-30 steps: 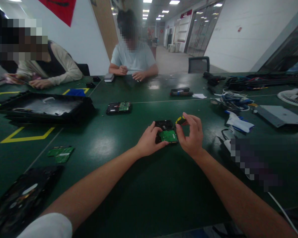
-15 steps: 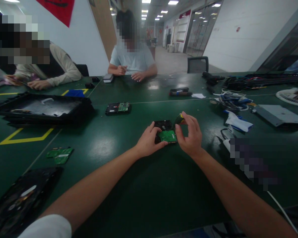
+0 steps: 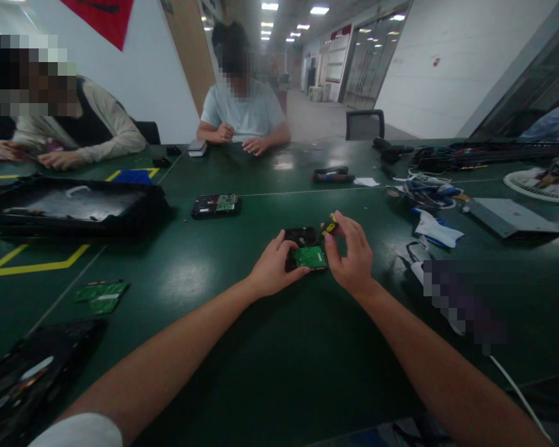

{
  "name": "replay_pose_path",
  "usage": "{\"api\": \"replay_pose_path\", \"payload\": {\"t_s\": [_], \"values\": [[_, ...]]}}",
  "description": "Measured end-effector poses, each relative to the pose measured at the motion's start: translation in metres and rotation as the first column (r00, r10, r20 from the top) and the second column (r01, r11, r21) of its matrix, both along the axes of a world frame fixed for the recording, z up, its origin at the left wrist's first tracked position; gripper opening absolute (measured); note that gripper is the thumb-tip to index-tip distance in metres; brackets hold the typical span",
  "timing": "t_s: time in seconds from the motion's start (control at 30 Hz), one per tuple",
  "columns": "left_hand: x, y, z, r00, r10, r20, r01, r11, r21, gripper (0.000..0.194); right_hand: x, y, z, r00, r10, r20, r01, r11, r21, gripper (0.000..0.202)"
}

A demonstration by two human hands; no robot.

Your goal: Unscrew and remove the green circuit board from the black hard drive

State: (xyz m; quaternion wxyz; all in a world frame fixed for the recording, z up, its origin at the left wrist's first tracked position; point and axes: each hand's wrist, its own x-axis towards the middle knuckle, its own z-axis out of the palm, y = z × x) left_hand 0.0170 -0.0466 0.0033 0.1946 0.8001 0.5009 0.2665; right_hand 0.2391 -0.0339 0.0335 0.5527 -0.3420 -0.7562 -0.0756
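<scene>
A hard drive (image 3: pixel 311 257) lies on the green table with its green circuit board facing up. My left hand (image 3: pixel 276 266) grips it from the left, thumb along the near edge and fingers at the far side. In my right hand (image 3: pixel 351 254) is a short screwdriver (image 3: pixel 330 226) with a yellow and black handle, pinched between thumb and fingers at the drive's right edge. The screwdriver's tip is too small and hidden to make out. A second hard drive (image 3: pixel 215 205) rests farther back to the left, its board also upward.
Loose green circuit boards (image 3: pixel 101 297) and a black casing (image 3: pixel 37 366) lie at the left, with black trays (image 3: pixel 74 205) behind. A metal box (image 3: pixel 512 217), white glove (image 3: pixel 438 228), cables (image 3: pixel 431 189) and a power strip (image 3: pixel 440 298) are at the right. Two people sit across the table.
The view has shifted slightly, moving everything a little left. The screwdriver handle has turned in my right fingers, showing more yellow. My left hand keeps its hold on the drive.
</scene>
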Motion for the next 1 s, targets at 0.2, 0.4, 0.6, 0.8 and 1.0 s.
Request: {"api": "replay_pose_path", "payload": {"t_s": [0.2, 0.4, 0.6, 0.8, 1.0], "values": [[-0.0012, 0.0002, -0.003, 1.0, 0.0, 0.0, 0.0, 1.0, 0.009, 0.062, 0.0002, 0.0002, -0.0009, 1.0, 0.001, -0.026, -0.001, 1.0, 0.002, 0.059], [-0.0022, -0.0001, -0.0028, 1.0, -0.01, -0.002, 0.01, 1.0, 0.025, 0.059, -0.0007, 0.0009, -0.0012, 1.0, 0.008, -0.028, -0.008, 1.0, 0.002, 0.061], [-0.0017, -0.0002, -0.0028, 1.0, -0.008, -0.001, 0.008, 1.0, 0.023, 0.057, -0.0001, 0.0007, -0.001, 1.0, 0.017, -0.009, -0.017, 1.0, -0.003, 0.061], [-0.0014, 0.0001, -0.0025, 1.0, -0.01, 0.0, 0.01, 1.0, 0.016, 0.059, 0.0007, 0.0014, -0.002, 1.0, 0.022, -0.011, -0.022, 1.0, -0.007, 0.061], [-0.0012, 0.0003, -0.0027, 1.0, -0.005, 0.001, 0.005, 1.0, 0.02, 0.061, -0.0003, 0.0011, -0.0018, 1.0, 0.015, 0.015, -0.015, 1.0, -0.019, 0.061]]}}
